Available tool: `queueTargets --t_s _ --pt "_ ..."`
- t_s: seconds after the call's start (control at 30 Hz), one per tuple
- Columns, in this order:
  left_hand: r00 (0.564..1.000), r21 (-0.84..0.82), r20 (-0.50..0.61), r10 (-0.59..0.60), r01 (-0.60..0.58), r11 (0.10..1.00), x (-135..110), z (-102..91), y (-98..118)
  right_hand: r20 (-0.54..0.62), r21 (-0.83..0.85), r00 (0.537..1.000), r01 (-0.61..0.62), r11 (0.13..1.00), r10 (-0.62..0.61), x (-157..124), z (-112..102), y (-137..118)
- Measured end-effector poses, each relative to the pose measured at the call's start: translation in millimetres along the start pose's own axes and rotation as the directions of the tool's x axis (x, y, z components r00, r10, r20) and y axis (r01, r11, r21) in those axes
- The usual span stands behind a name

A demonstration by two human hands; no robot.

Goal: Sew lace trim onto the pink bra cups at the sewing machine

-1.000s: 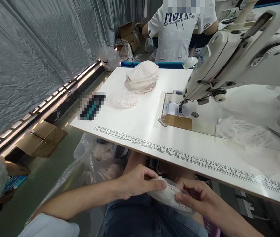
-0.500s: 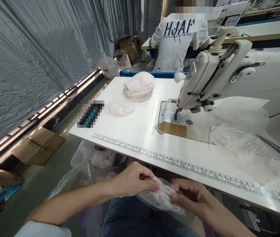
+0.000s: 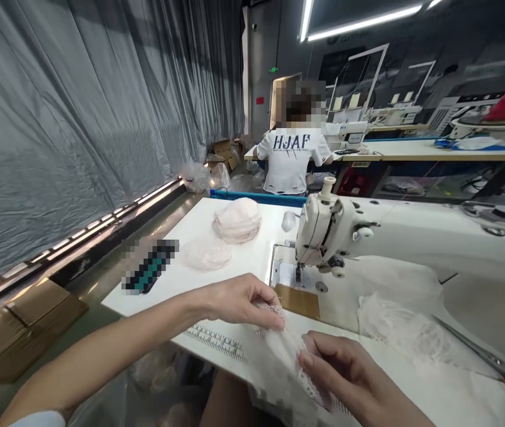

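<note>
Looking light, limp and delicate, lace-edged fabric (image 3: 284, 342) is pinched in the left hand (image 3: 244, 301) and right hand (image 3: 345, 369), fingertips closed; its trim (image 3: 310, 388) is best gripped.

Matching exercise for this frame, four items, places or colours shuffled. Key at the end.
Things
1. scissors
2. lace-trimmed fabric
3. large cardboard box
4. nearest sewing machine

Places or colours
A. brown, at far left
B. standing on the white table
C. at lower right, partly orange
D. pinched by left hand and right hand

Pairs: 1-C, 2-D, 3-A, 4-B
</note>
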State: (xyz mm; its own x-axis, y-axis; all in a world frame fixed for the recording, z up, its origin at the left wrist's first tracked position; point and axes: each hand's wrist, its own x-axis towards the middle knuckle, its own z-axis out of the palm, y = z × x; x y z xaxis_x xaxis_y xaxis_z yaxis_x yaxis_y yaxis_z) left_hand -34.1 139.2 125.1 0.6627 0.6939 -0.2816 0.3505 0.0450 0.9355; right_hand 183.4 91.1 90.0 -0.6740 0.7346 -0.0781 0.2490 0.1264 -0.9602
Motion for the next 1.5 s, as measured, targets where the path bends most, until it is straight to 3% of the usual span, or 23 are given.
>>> queueTargets --t_s 0.07,0.1,0.17,0.2,0.23,0.27,0.33,0.53,0.63,0.83,1.1,1.23,1.33,1.43,1.5 --pt "0.996 0.050 0.085 0.008 -0.013 0.999 17.6 -13.2 2.6 -0.024 -0.261 0.992 0.116 0.958 -0.127 4.9 -15.3 9.5" --pt "0.992 0.073 0.126 0.000 -0.009 0.997 26.9 -19.0 2.6 -0.093 -0.449 0.966 0.175 0.877 -0.240 8.0 -22.6 16.6" --pt "0.982 0.107 0.185 -0.026 0.006 0.994 45.9 -28.5 0.5 -0.189 -0.818 0.823 0.170 0.550 -0.535 15.6 -34.8 32.6" --pt "0.977 0.125 0.209 -0.043 0.017 0.992 55.2 -32.0 -1.3 -0.163 -0.926 0.740 0.114 0.360 -0.653 19.7 -39.4 40.5" --pt "0.972 0.147 0.226 -0.061 0.028 0.989 64.0 -34.7 -3.2 -0.096 -0.977 0.691 0.071 0.199 -0.717 23.9 -42.9 47.8" --pt "0.969 0.172 0.234 -0.080 0.040 0.984 72.2 -36.8 -5.1 -0.019 -0.994 0.678 0.065 0.086 -0.735 28.0 -45.3 54.3" --pt "0.964 0.214 0.239 -0.115 0.064 0.975 85.9 -39.6 -8.4 0.084 -0.992 0.679 0.124 0.002 -0.729 35.6 -47.7 65.2" --pt "0.946 0.223 0.294 -0.137 0.071 0.972 108.1 -46.0 -14.0 0.065 -0.972 0.613 0.216 0.088 -0.787 54.4 -50.4 81.3" --pt "0.937 0.243 0.317 -0.148 0.071 0.968 115.0 -48.5 -16.0 0.062 -0.970 0.619 0.223 0.100 -0.783 58.1 -52.5 78.1" --pt "0.914 0.328 0.361 -0.186 0.062 0.943 129.9 -51.2 -21.3 0.091 -0.918 0.638 0.351 0.184 -0.764 51.8 -57.4 74.9" --pt "0.910 0.482 0.370 -0.186 -0.017 0.876 147.3 -45.3 -20.0 0.081 -0.906 0.676 0.357 0.229 -0.733 48.0 -57.8 90.1" --pt "0.959 0.581 0.240 -0.151 -0.017 0.814 151.8 -44.6 -18.7 0.040 -0.914 0.696 0.316 0.256 -0.717 50.1 -57.5 93.2" --pt "0.998 0.676 0.012 -0.062 0.038 0.736 149.6 -42.3 -20.3 0.031 -0.923 0.713 0.289 0.254 -0.700 53.3 -57.4 94.1" --pt "0.972 0.732 -0.228 0.056 0.133 0.668 138.5 -31.6 -26.5 -0.003 -0.923 0.713 0.267 0.275 -0.701 54.9 -56.3 94.0" --pt "0.939 0.783 -0.281 0.199 0.104 0.613 126.7 -20.6 -33.8 -0.023 -0.921 0.714 0.257 0.293 -0.699 54.0 -55.1 94.1"
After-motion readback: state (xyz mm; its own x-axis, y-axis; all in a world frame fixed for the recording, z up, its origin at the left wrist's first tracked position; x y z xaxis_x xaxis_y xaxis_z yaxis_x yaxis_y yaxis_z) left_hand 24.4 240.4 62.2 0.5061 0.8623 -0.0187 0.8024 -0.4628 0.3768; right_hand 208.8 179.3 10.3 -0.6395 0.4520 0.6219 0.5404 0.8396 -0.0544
